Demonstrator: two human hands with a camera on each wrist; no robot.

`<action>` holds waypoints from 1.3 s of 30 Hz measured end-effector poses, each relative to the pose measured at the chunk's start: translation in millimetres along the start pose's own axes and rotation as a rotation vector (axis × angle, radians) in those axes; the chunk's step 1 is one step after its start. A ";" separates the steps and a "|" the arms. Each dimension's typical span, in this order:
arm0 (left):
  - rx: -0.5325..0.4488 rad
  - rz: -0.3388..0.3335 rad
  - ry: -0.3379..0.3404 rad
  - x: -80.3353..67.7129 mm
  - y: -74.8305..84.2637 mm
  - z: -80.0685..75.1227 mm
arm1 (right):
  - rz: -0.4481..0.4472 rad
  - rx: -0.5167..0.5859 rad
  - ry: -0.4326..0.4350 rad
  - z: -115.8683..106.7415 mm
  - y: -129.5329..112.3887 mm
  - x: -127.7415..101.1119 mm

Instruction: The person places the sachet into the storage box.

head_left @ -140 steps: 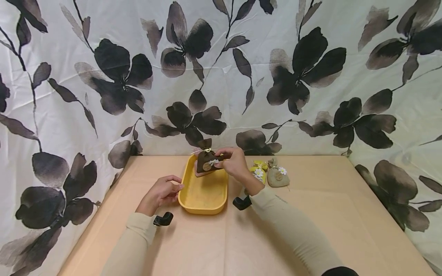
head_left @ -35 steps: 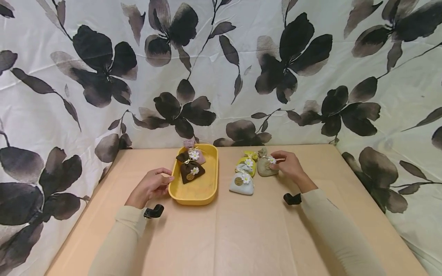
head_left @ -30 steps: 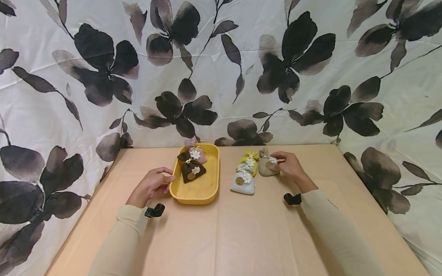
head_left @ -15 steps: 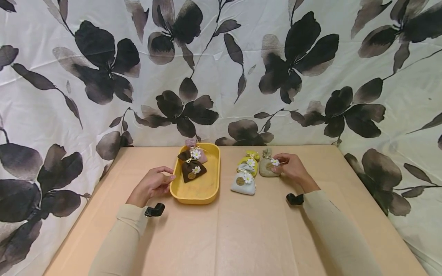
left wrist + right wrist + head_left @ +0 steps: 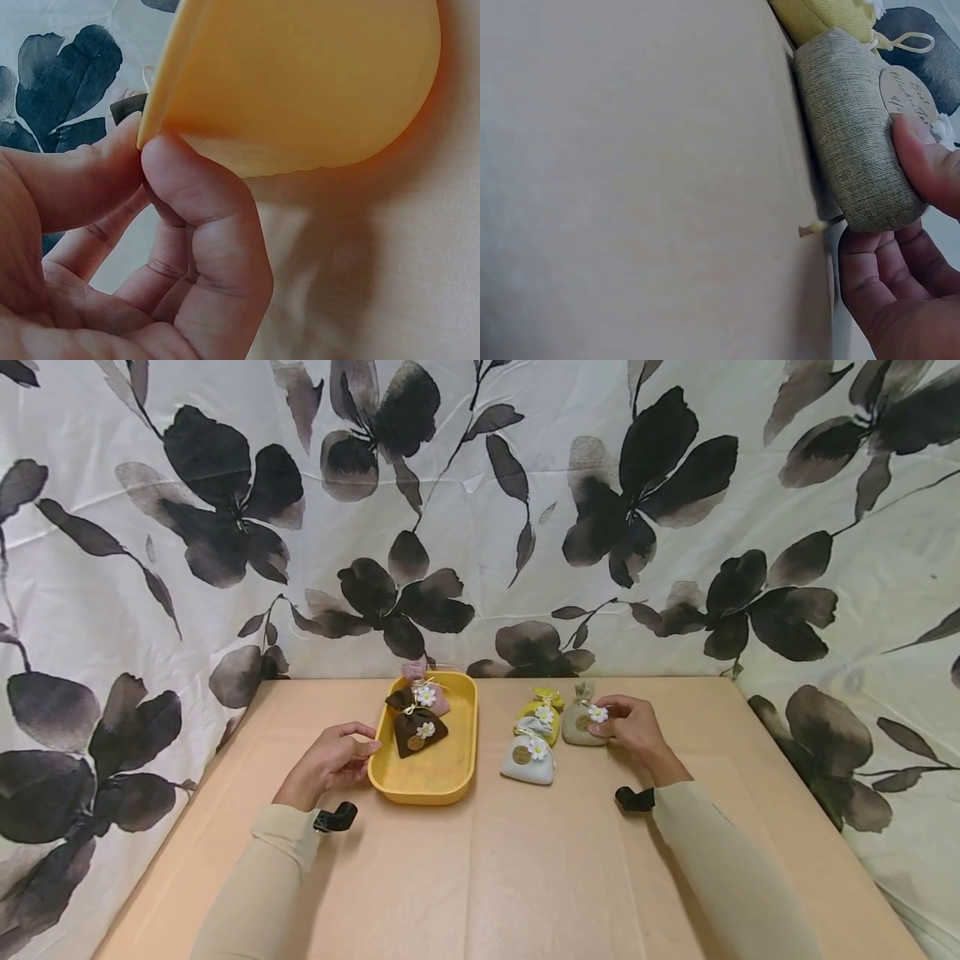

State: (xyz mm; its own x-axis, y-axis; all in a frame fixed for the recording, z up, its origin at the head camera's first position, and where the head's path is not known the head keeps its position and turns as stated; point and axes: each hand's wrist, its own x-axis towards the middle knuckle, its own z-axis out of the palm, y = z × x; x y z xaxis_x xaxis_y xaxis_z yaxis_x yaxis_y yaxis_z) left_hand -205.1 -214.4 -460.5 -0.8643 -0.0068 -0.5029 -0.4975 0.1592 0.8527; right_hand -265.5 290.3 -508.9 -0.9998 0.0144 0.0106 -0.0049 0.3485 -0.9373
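The grey bag (image 5: 579,724) sits just left of the right hand (image 5: 633,728), whose fingers (image 5: 928,166) pinch it, while the left hand (image 5: 330,762) pinches the tray (image 5: 465,752) rim.

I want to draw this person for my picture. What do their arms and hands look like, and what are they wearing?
Both arms wear long, plain cream-beige sleeves that end at the wrists. The left hand and right hand are bare: no gloves, and no rings or watch that I can see. Under each wrist sits a small black clip-like device, the left one and the right one.
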 end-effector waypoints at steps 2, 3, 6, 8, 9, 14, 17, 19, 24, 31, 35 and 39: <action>-0.006 -0.001 -0.002 -0.3 -0.1 0.2 | 0.001 0.024 0.016 -0.2 0.5 -0.9; -0.009 -0.002 -0.003 -0.5 -0.2 0.4 | -0.004 0.026 0.019 -0.4 0.5 -1.3; -0.014 0.002 -0.009 -1.3 -0.4 0.4 | -0.006 0.031 0.035 -0.7 0.0 -2.1; -0.020 -0.001 -0.008 -1.5 -0.5 0.9 | -0.008 0.033 0.037 -1.1 -1.3 -3.2; -0.020 -0.001 -0.009 -1.5 -0.6 0.9 | -0.008 0.031 0.038 -1.3 -2.3 -3.9; -0.018 0.001 -0.009 -0.8 -1.0 -0.3 | -0.010 0.006 0.041 -1.0 -9.1 -8.7; -0.018 0.009 -0.011 -0.5 -1.0 -0.7 | -0.019 -0.005 0.045 -0.2 -12.7 -10.2; -0.017 0.011 -0.010 -0.5 -0.9 -0.8 | -0.026 -0.009 0.052 0.4 -14.8 -10.7; -0.014 0.008 -0.010 -1.6 -0.7 -0.9 | -0.060 -0.015 0.066 1.7 -19.4 -11.5; -0.026 0.021 -0.018 -2.7 -1.5 -0.4 | -0.090 0.022 0.071 4.4 -28.3 -13.4; -0.049 0.033 -0.036 -2.2 -2.9 -0.6 | -0.109 0.065 0.067 6.7 -35.5 -15.9; -0.063 0.040 -0.046 -1.4 -3.8 -1.3 | -0.122 0.070 0.066 8.6 -43.5 -18.3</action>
State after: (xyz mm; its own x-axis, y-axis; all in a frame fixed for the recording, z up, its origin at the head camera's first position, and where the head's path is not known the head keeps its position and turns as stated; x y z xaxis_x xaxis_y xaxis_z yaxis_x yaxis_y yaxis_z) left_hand -202.1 -216.3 -462.9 -0.8801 0.0443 -0.4728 -0.4673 0.0965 0.8788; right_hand -247.2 266.8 -471.3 -0.9884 0.0387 0.1468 -0.1299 0.2851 -0.9497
